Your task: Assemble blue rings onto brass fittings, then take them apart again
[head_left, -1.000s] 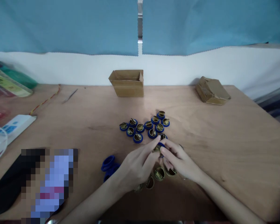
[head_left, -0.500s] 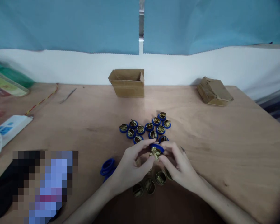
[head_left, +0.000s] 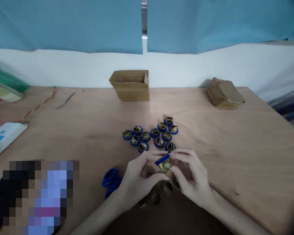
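Between my hands is a round brass fitting (head_left: 165, 166) with a blue ring (head_left: 163, 160) at its upper end, tilted. My right hand (head_left: 192, 178) grips it from the right, thumb on the brass and fingertips at the ring. On the other side, my left hand (head_left: 142, 181) has its fingers against the ring, while its thumb lies lower, near the brass. Beyond my hands, several brass fittings in blue rings (head_left: 159, 142) sit on the table. Brass fittings without visible blue rings (head_left: 167, 187) lie below my hands, partly hidden. Loose blue rings (head_left: 110, 176) are piled beside my left wrist.
An open cardboard box (head_left: 132, 91) stands at the table's back edge, with a crumpled cardboard box (head_left: 224, 94) to its right. At left are a white power strip (head_left: 11, 137), a thin metal tool (head_left: 66, 100) and a blurred-out object (head_left: 49, 192).
The fitting and its blue ring have turned, so the ring now slants up to the right. My left thumb has come off the brass. The whole view has shifted slightly.
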A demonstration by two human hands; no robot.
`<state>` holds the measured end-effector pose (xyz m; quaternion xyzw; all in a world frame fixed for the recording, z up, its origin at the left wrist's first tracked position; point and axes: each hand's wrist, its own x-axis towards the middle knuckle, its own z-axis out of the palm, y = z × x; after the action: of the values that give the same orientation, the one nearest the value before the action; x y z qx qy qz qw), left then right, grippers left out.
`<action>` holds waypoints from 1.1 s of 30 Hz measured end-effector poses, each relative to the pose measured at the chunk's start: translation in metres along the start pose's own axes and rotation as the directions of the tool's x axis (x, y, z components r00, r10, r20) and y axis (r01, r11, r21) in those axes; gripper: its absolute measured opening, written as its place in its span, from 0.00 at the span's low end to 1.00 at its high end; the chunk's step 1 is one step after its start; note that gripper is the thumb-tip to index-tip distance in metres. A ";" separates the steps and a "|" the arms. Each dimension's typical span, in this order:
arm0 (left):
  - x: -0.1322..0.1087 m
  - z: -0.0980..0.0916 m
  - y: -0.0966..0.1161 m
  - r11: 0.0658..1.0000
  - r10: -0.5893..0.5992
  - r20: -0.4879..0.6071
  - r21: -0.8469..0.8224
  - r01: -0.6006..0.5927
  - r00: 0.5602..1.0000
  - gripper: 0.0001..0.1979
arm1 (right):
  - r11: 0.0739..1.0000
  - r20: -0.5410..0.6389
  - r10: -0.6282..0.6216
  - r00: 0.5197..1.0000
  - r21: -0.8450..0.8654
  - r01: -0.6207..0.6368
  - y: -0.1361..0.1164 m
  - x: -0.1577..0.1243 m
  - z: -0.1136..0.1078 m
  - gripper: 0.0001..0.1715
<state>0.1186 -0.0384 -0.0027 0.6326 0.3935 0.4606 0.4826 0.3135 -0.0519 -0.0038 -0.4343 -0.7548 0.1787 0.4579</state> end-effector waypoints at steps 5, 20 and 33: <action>-0.005 0.005 -0.002 0.997 0.043 -0.026 0.069 -0.042 0.999 0.19 | 0.996 0.007 0.045 0.999 0.075 -0.045 -0.001 -0.001 0.003 0.17; -0.009 0.008 -0.004 0.975 0.111 -0.001 0.192 -0.109 0.994 0.24 | 0.979 0.040 0.156 0.987 0.124 -0.160 -0.002 -0.003 0.008 0.14; -0.008 0.009 0.003 0.981 -0.010 0.060 0.195 -0.002 0.998 0.31 | 1.000 -0.063 0.014 0.998 0.025 -0.013 -0.008 -0.005 0.009 0.22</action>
<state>0.1250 -0.0489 -0.0019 0.6896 0.4231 0.3995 0.4311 0.3031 -0.0592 -0.0060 -0.4393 -0.7348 0.1773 0.4854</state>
